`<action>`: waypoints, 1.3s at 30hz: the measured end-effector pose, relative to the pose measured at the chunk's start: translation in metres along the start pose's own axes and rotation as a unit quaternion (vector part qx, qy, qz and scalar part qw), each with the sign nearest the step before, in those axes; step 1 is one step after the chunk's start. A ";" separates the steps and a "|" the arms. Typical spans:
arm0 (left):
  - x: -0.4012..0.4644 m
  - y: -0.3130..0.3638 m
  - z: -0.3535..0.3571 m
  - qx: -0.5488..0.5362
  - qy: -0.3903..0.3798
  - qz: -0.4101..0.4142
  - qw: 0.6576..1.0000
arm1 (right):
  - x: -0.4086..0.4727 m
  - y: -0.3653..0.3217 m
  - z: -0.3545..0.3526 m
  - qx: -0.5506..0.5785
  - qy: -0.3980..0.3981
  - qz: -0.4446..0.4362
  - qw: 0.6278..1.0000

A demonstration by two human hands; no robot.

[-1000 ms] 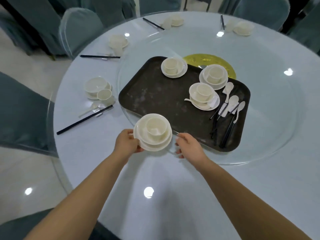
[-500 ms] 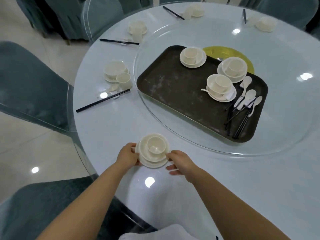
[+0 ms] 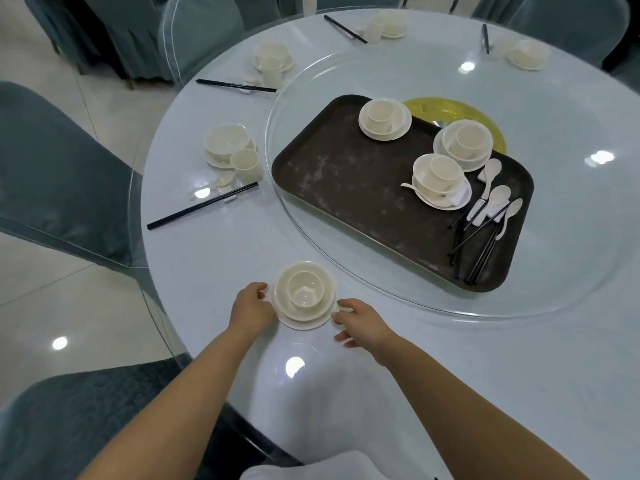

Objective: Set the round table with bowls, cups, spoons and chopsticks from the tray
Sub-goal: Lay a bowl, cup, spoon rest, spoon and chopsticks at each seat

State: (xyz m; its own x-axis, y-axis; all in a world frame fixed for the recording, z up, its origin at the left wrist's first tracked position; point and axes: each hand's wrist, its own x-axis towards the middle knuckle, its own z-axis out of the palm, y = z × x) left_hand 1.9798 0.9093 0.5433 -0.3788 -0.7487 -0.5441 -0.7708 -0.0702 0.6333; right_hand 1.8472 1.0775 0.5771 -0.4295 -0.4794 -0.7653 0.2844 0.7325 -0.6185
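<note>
A cream set of plate, bowl and cup (image 3: 304,294) stands on the round table (image 3: 225,251) near its front edge. My left hand (image 3: 251,308) grips the plate's left rim. My right hand (image 3: 360,322) touches the plate's right rim with its fingertips. The dark tray (image 3: 346,181) lies on the glass turntable (image 3: 554,271) and carries three more stacked sets (image 3: 384,117), several white spoons (image 3: 498,199) and black chopsticks (image 3: 481,247).
Laid places ring the table: a bowl and cup with chopsticks (image 3: 202,206) at the left, others at the far left and back. Blue-covered chairs (image 3: 62,174) stand close around the left and near edges.
I carried the stacked set off the tray's near corner and down to the table's front edge, where it now rests. My view swung slightly to the right.
</note>
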 end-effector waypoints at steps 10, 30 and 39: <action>-0.012 0.036 -0.006 0.115 0.004 0.048 0.992 | 0.001 -0.029 0.014 0.003 -0.006 -0.026 1.000; -0.060 0.090 0.035 -0.042 -0.170 0.082 0.981 | -0.022 0.004 -0.045 0.058 0.112 -0.117 0.985; -0.060 0.088 0.064 0.011 -0.205 0.074 0.976 | -0.018 0.026 -0.056 0.123 0.059 -0.043 0.990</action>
State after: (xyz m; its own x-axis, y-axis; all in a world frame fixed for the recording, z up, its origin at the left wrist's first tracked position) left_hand 1.9015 0.9902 0.5963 -0.6565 -0.4233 -0.6243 -0.7012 0.0373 0.7120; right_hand 1.8146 1.1321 0.5847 -0.5541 -0.4639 -0.6912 0.4362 0.5454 -0.7157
